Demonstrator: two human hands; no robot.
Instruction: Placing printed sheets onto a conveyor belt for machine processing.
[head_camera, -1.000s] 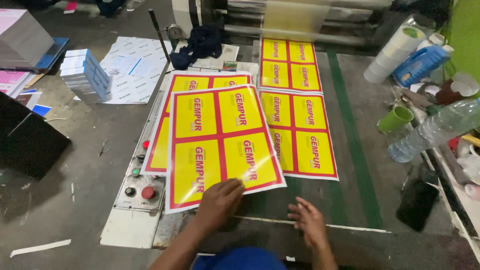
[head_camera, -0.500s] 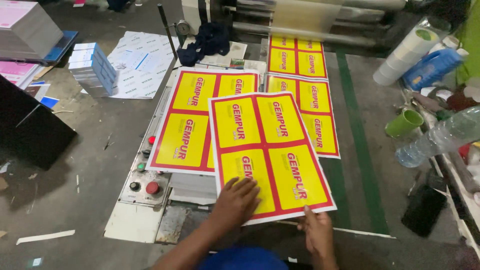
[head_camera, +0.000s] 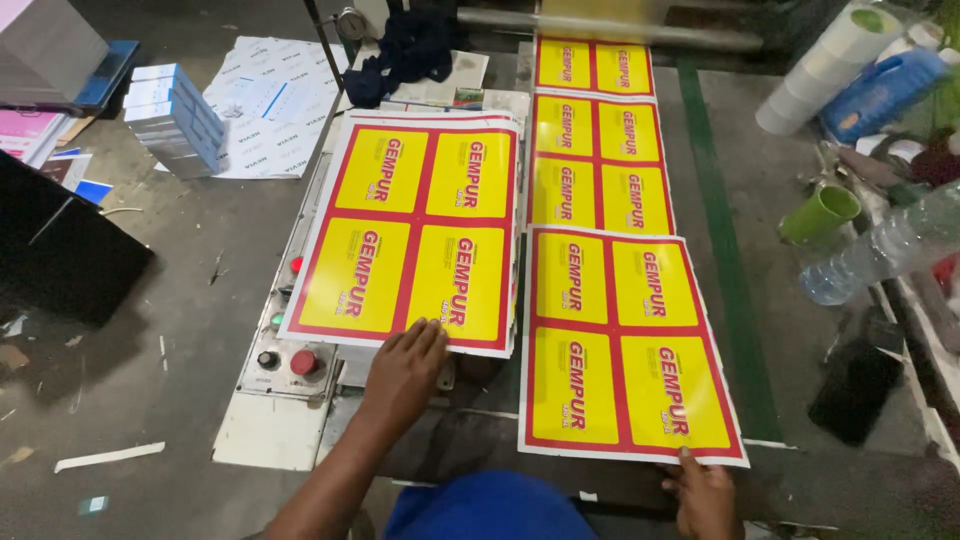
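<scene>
A stack of yellow printed sheets with red borders (head_camera: 415, 230) lies on the left part of the machine bed. My left hand (head_camera: 402, 372) rests flat at the stack's near edge, fingers spread, touching the top sheet. To the right lies a single yellow-and-red sheet (head_camera: 622, 345), four panels on it. My right hand (head_camera: 702, 495) pinches that sheet's near right corner. Beyond it, more printed sheets (head_camera: 597, 150) run in a line up to a roller (head_camera: 600, 20) at the back.
A control panel with a red button (head_camera: 303, 362) sits left of my left hand. A green stripe (head_camera: 725, 240) runs along the bed. On the right are a green cup (head_camera: 820, 213), a plastic bottle (head_camera: 880, 250) and paper rolls (head_camera: 830, 60). Boxes (head_camera: 175, 118) stand on the floor, left.
The single sheet has slid right, off the stack, and now lies flat beside it. My right hand moved to its near right corner; my left hand shifted back to the stack's edge.
</scene>
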